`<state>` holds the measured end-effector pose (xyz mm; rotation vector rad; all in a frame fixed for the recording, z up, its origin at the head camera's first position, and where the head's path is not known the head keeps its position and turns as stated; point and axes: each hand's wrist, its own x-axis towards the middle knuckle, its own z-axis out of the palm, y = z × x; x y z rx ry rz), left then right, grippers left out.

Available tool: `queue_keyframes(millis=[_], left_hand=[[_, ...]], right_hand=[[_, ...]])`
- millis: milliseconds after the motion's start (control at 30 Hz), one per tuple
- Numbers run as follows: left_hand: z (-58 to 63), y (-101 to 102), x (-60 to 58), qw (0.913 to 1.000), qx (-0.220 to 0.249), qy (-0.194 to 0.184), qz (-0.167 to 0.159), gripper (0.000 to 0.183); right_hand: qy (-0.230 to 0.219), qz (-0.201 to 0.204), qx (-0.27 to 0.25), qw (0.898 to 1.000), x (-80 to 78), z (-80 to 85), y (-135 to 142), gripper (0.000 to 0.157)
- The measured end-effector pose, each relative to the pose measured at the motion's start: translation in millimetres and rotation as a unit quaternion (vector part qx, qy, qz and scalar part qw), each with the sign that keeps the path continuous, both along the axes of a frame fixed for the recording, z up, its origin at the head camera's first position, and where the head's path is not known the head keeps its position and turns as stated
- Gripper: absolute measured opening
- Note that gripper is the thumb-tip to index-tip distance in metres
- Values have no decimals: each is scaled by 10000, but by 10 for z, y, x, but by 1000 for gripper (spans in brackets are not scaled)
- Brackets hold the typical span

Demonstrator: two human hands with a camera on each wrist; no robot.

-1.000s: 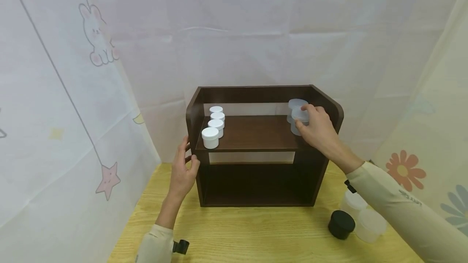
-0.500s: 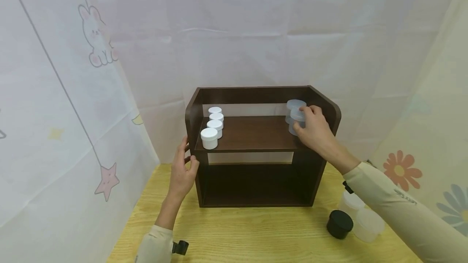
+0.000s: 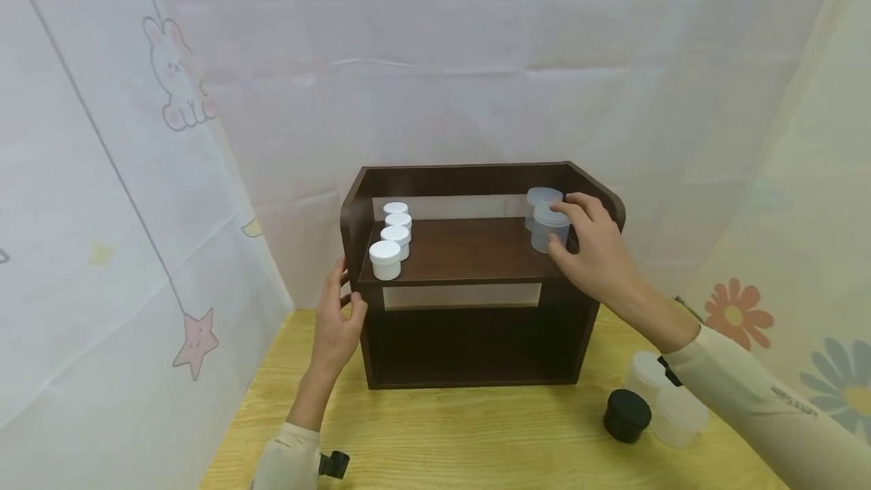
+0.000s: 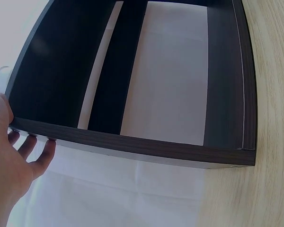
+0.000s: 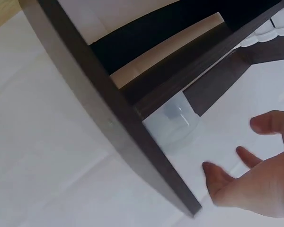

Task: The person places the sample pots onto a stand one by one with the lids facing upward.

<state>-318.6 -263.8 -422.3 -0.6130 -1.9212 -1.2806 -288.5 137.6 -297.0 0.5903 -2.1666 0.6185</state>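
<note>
A dark brown two-tier shelf (image 3: 469, 335) stands on the table. My left hand (image 3: 336, 335) holds the front edge of its left side panel, thumb at the front and fingers on the outer face. On the upper tier at right, two clear lidded jars stand one behind the other: a front jar (image 3: 548, 231) and a back jar (image 3: 537, 203). My right hand (image 3: 599, 252) is beside the front jar with thumb and fingers spread. In the right wrist view, the fingers (image 5: 217, 182) are apart from the clear jar (image 5: 173, 120).
Several small white jars (image 3: 386, 261) line the upper tier's left side, front to back. On the table at right stand a black jar (image 3: 627, 416) and translucent jars (image 3: 677, 416) with pale lids, partly behind the right sleeve (image 3: 755, 392). Printed cloth (image 3: 435, 82) hangs behind.
The right hand held the front clear jar earlier. Now its fingers have spread and moved slightly right off the jar, which stays on the upper tier. The left hand keeps its place on the shelf.
</note>
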Motion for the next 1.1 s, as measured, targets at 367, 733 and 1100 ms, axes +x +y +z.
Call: queue_keyframes(millis=[367,733,1100], left_hand=[[15,-8,7,9999,68,-36,-77,70],[49,29,1,9997,132,-225,-23,71],[245,133,245,9997,84,-240,24,66]], right_hand=[[1020,1099,691,9863,357,-237,446,33],[888,817,1103,9865,608,-741,1067,28],[-718,244,962,9925,807,-1518,1344,55]])
